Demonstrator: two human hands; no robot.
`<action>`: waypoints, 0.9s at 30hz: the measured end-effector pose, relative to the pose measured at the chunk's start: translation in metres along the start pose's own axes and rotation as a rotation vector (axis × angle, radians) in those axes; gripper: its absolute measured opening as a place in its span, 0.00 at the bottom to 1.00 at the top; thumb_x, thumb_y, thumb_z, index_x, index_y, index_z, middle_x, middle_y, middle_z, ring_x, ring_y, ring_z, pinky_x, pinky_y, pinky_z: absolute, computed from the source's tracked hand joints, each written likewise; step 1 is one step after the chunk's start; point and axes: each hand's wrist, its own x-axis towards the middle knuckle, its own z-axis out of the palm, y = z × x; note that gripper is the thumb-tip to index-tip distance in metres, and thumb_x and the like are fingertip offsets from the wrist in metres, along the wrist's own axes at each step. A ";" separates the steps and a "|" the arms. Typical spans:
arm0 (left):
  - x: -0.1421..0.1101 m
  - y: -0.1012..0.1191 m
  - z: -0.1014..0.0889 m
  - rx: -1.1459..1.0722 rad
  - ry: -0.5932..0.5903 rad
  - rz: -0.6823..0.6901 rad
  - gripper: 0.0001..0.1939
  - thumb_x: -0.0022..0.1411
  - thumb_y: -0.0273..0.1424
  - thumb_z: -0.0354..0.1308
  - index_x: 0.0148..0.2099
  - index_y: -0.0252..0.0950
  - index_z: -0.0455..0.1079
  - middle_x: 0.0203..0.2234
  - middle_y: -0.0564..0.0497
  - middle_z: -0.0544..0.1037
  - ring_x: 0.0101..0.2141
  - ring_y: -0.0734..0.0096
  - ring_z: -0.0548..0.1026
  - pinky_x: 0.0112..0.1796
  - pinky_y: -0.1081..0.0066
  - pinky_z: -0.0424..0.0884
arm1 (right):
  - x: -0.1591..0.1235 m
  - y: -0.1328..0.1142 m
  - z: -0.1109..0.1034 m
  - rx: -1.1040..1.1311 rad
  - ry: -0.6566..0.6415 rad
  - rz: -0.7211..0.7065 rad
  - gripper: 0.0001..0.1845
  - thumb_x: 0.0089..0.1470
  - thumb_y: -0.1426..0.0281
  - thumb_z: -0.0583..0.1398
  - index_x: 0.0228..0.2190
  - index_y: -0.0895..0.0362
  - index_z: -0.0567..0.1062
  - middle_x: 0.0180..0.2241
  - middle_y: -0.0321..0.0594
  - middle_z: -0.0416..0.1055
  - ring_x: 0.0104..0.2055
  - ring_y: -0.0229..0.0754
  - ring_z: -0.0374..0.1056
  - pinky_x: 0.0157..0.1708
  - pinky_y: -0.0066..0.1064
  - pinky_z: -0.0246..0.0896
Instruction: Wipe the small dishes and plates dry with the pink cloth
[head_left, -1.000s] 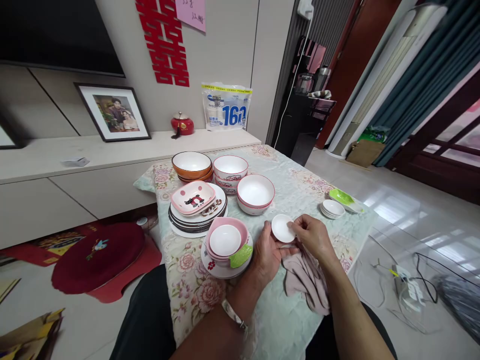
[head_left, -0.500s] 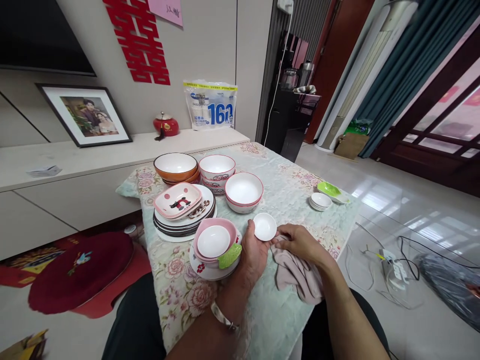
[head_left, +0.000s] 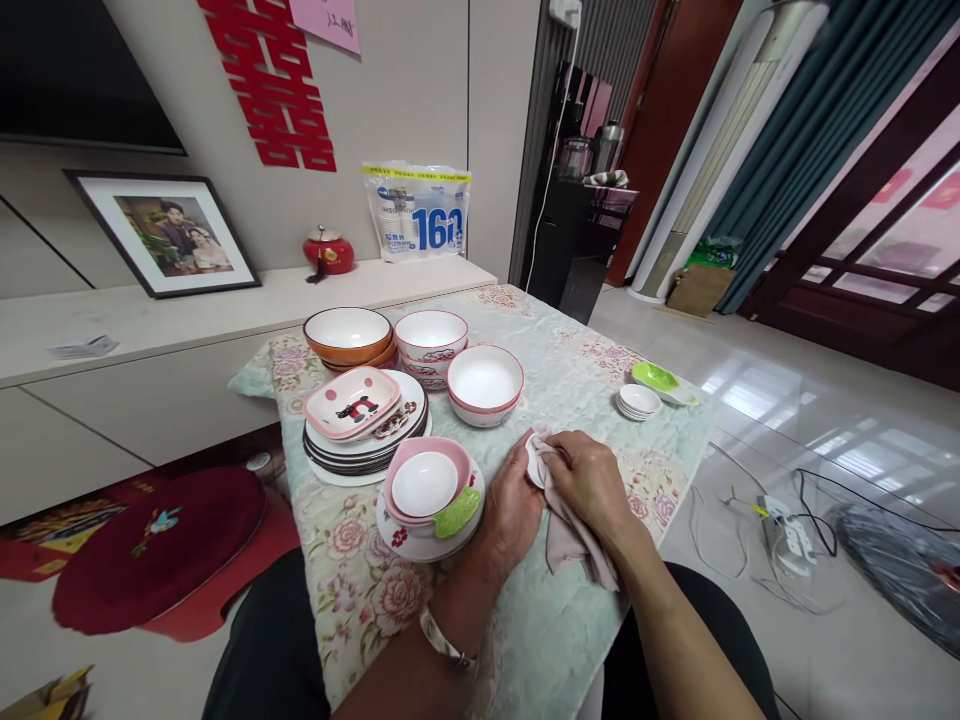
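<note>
My left hand [head_left: 515,508] grips a small white saucer [head_left: 534,464] by its side, above the near part of the table. A pinkish cloth [head_left: 568,540] is bunched in my right hand [head_left: 590,480], which presses it over the saucer's face. The cloth and my right fingers hide part of the saucer. Left of my left hand, a pink bowl [head_left: 397,462] with a white bowl [head_left: 424,484] in it and a green leaf-shaped piece [head_left: 457,513] rests on a white plate [head_left: 427,548].
Stacked plates [head_left: 322,466] with a pink square dish [head_left: 352,402] stand left. Orange bowls [head_left: 348,336], red-rimmed bowls [head_left: 432,335] and another bowl stack [head_left: 485,383] stand behind. At the table's right edge are small white dishes [head_left: 639,401] and a green dish [head_left: 657,377].
My right hand has brought the cloth up onto the saucer and now covers part of it. The saucer has tilted in my left hand. The stacked dishes stay in place.
</note>
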 end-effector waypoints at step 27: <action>0.004 0.002 -0.007 0.091 0.023 0.063 0.20 0.61 0.44 0.59 0.46 0.32 0.73 0.45 0.40 0.79 0.49 0.55 0.75 0.50 0.58 0.71 | -0.001 -0.011 0.002 -0.383 0.093 0.068 0.11 0.58 0.73 0.53 0.37 0.59 0.75 0.36 0.43 0.72 0.32 0.42 0.68 0.30 0.31 0.54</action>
